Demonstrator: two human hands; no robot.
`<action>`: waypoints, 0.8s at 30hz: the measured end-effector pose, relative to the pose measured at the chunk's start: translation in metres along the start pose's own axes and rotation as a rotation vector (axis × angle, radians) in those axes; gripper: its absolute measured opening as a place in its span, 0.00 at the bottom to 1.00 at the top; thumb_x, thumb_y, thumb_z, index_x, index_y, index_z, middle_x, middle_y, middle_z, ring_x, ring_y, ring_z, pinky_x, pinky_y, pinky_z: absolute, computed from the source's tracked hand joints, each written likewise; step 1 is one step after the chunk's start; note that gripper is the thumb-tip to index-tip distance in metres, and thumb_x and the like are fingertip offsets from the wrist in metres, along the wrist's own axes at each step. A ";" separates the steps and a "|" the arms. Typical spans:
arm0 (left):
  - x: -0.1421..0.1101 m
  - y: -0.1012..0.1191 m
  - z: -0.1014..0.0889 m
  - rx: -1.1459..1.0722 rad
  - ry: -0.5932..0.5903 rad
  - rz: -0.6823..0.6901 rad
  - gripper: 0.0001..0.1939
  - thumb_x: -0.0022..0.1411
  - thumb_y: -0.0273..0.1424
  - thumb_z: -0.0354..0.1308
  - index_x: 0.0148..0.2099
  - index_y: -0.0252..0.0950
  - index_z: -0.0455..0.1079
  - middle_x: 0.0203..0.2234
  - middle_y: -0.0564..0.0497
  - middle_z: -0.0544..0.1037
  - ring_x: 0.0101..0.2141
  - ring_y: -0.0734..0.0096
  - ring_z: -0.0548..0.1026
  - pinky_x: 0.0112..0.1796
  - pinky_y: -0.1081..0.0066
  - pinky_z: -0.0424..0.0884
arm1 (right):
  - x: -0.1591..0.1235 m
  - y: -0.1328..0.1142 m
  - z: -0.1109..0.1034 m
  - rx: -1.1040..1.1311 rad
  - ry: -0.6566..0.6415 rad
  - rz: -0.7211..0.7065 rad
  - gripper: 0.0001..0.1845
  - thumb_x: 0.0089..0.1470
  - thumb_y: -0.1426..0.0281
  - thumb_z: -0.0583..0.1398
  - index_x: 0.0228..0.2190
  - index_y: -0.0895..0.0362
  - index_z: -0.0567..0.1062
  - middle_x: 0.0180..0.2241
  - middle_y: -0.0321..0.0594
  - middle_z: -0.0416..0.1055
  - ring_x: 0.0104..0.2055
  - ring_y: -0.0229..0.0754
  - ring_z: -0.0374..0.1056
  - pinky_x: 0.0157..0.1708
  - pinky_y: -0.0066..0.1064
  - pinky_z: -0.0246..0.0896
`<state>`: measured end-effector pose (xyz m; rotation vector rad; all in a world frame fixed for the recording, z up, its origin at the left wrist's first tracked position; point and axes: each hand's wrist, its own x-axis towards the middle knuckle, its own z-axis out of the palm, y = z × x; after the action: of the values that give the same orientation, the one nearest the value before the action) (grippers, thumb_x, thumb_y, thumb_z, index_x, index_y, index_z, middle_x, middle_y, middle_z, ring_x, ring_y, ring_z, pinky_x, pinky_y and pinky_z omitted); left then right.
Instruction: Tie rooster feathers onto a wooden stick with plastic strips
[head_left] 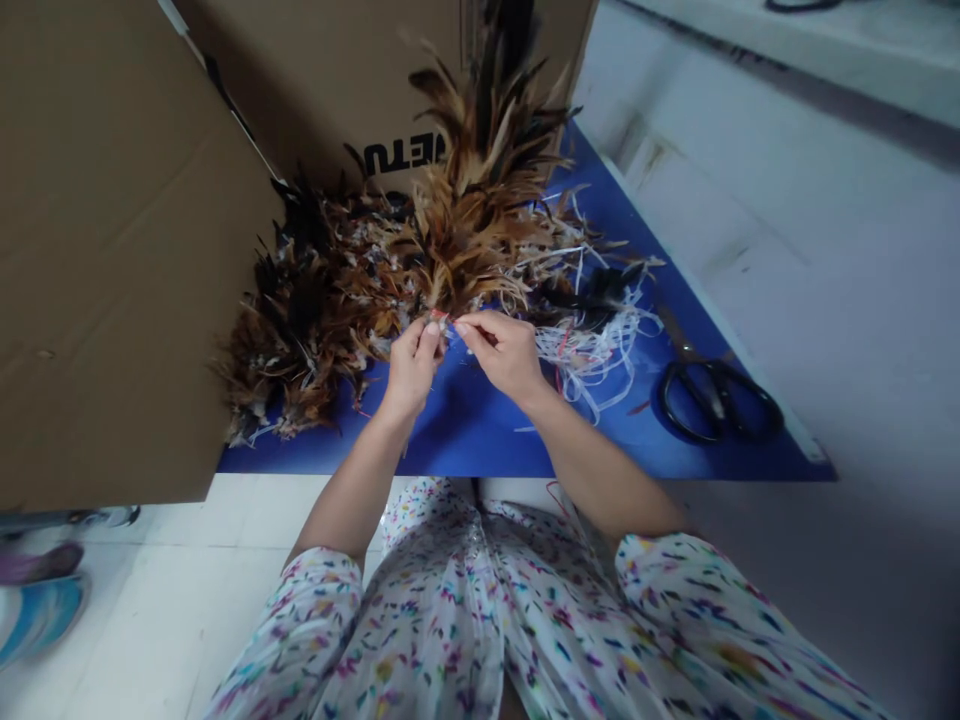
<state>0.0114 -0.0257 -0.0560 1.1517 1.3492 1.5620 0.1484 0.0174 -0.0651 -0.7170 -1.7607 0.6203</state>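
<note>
My left hand (414,362) is closed round the base of a bunch of brown and black feathers (472,200), which fans upward and away from me. Close beside it, my right hand (501,350) pinches a thin red string (442,316) at the bunch's base. The string's exact path between the fingers is too small to make out. Behind and left of my hands lies a heap of loose feathers (300,300). White plastic strips (600,350) lie tangled to the right of my right hand, some red strands among them.
Black-handled scissors (716,400) lie on the blue tabletop (465,440) near its right corner. Large cardboard sheets (112,260) stand along the left and back. A pale wall (840,260) borders the right side. A blue and white object (41,615) is on the floor at left.
</note>
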 end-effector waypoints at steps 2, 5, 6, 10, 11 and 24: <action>-0.001 0.004 -0.001 -0.084 -0.061 -0.052 0.24 0.58 0.51 0.63 0.27 0.35 0.63 0.18 0.58 0.63 0.16 0.84 0.56 0.17 0.78 0.48 | 0.000 0.000 0.001 0.015 0.028 -0.041 0.11 0.62 0.65 0.59 0.31 0.55 0.78 0.30 0.37 0.76 0.31 0.36 0.69 0.35 0.29 0.63; -0.002 0.009 -0.003 -0.156 -0.108 -0.093 0.25 0.55 0.51 0.66 0.28 0.35 0.63 0.19 0.58 0.64 0.16 0.86 0.55 0.17 0.79 0.47 | 0.001 0.000 0.002 0.038 0.071 -0.102 0.10 0.62 0.65 0.59 0.30 0.55 0.77 0.30 0.37 0.73 0.32 0.37 0.68 0.36 0.30 0.64; -0.002 0.009 -0.003 -0.167 -0.114 -0.098 0.25 0.54 0.51 0.66 0.28 0.35 0.63 0.19 0.58 0.64 0.16 0.86 0.55 0.17 0.80 0.47 | 0.001 0.000 0.003 0.047 0.085 -0.125 0.10 0.62 0.66 0.59 0.30 0.55 0.76 0.30 0.37 0.73 0.34 0.37 0.68 0.37 0.31 0.64; -0.002 0.008 -0.001 -0.155 -0.129 -0.104 0.25 0.54 0.51 0.66 0.28 0.35 0.64 0.19 0.58 0.62 0.16 0.86 0.55 0.16 0.79 0.48 | 0.001 0.001 0.004 0.071 0.096 -0.209 0.09 0.62 0.67 0.59 0.30 0.54 0.76 0.34 0.39 0.74 0.39 0.39 0.71 0.41 0.33 0.67; -0.002 0.007 -0.001 -0.144 -0.126 -0.102 0.25 0.55 0.51 0.66 0.28 0.35 0.64 0.18 0.58 0.62 0.16 0.86 0.55 0.16 0.79 0.48 | 0.001 0.002 0.005 0.065 0.094 -0.213 0.08 0.62 0.67 0.59 0.31 0.54 0.76 0.34 0.39 0.75 0.39 0.39 0.71 0.41 0.33 0.67; 0.002 0.006 0.001 -0.119 -0.001 -0.180 0.26 0.57 0.53 0.62 0.26 0.34 0.66 0.16 0.57 0.64 0.15 0.84 0.55 0.15 0.78 0.46 | -0.003 -0.001 0.008 0.012 0.107 -0.242 0.07 0.62 0.69 0.60 0.32 0.54 0.77 0.36 0.41 0.79 0.39 0.40 0.75 0.39 0.33 0.71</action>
<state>0.0120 -0.0248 -0.0496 0.9317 1.3027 1.4900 0.1417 0.0138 -0.0683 -0.5089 -1.7102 0.4202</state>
